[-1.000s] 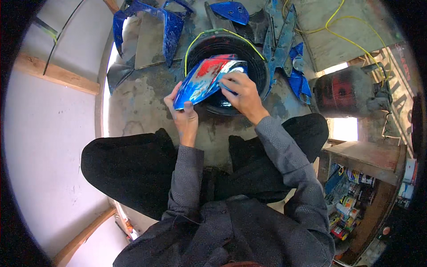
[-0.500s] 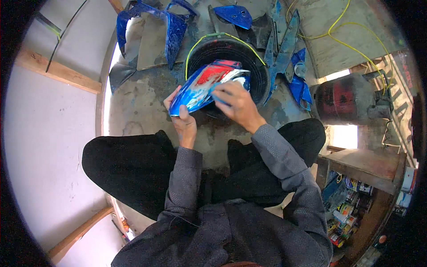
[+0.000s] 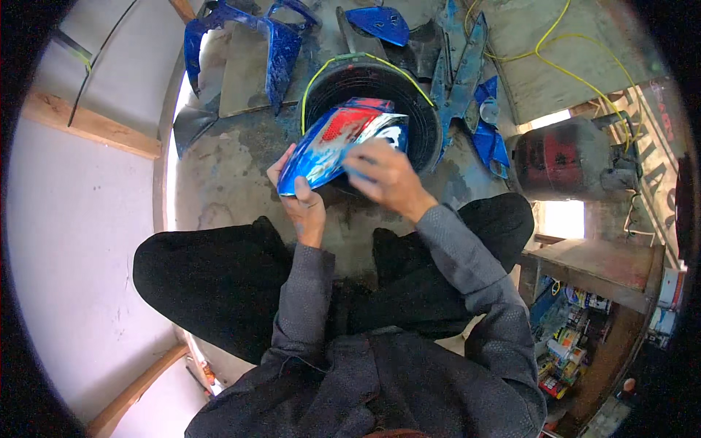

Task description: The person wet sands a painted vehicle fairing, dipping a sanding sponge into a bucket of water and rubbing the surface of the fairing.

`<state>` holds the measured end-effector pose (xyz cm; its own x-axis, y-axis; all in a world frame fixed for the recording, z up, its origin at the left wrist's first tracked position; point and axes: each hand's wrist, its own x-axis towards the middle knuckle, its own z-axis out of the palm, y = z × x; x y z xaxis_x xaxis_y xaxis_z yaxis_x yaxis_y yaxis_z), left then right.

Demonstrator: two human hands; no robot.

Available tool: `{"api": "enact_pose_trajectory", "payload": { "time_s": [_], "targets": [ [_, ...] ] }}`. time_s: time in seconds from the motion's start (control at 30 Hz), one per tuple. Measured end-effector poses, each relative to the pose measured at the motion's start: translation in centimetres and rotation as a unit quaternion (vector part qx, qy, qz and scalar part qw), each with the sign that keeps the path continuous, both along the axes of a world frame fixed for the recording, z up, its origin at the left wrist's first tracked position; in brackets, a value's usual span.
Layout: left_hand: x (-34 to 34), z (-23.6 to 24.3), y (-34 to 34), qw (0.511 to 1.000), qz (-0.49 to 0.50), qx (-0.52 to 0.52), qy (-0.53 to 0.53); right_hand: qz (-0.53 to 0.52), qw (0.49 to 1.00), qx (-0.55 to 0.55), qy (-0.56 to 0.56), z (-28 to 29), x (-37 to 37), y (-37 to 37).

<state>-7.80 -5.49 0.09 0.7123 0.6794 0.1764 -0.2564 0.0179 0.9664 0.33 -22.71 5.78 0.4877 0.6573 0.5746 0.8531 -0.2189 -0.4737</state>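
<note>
A curved plastic body panel [image 3: 339, 131], painted blue, red and white with worn patches, is tilted above a black bucket [image 3: 428, 142]. My left hand [image 3: 304, 206] grips its near left end, thumb on top and fingers around the edge. On the panel's right side rests my right hand [image 3: 391, 175], its fingers curled against the scuffed surface and slightly blurred. Whatever lies under those fingertips is hidden. The bucket's yellow-sleeved handle [image 3: 314, 91] arches over its far side.
Blue body panels [image 3: 283, 62] lie on the floor beyond the bucket, with another [image 3: 380, 25] at the back and long dark strips [image 3: 464, 73] to the right. Farther right are a dark tank [image 3: 551, 159], a yellow hose [image 3: 577, 73] and a wooden bench [image 3: 595, 266]. A white wall [image 3: 95, 219] bounds the left.
My right hand has shifted slightly left and down across the panel. The left hand keeps its grip, and the view has tilted a little.
</note>
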Motion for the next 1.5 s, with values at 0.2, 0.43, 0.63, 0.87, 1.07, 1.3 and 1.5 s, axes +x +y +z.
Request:
{"api": "enact_pose_trajectory", "payload": {
  "time_s": [0.2,0.43,0.63,0.87,1.07,1.3,1.5],
  "targets": [
    [0.0,0.3,0.0,1.0,-0.005,0.01,0.008,-0.084,0.995,-0.042,-0.023,0.2,2.3,-0.9],
    [0.1,-0.2,0.2,1.0,-0.003,0.02,0.01,-0.068,0.997,-0.026,-0.035,0.5,1.6,-1.0],
    [0.1,0.0,0.1,1.0,0.009,-0.003,0.0,-0.032,0.999,-0.012,-0.01,-0.2,0.6,-0.1],
    [0.0,0.0,-0.1,1.0,0.003,-0.014,0.003,-0.03,0.999,-0.02,-0.004,0.2,0.0,-0.1],
    [0.0,0.7,-0.6,1.0,-0.01,0.006,0.022,-0.106,0.991,-0.049,-0.068,-0.2,2.2,-1.7],
    [-0.4,-0.1,-0.1,1.0,-0.002,0.013,0.014,-0.101,0.991,-0.06,-0.07,0.9,0.9,-0.9],
    [-0.5,-0.2,-0.1,1.0,0.007,0.02,0.001,-0.022,1.0,-0.004,-0.019,0.5,-1.5,0.5]
  ]
}}
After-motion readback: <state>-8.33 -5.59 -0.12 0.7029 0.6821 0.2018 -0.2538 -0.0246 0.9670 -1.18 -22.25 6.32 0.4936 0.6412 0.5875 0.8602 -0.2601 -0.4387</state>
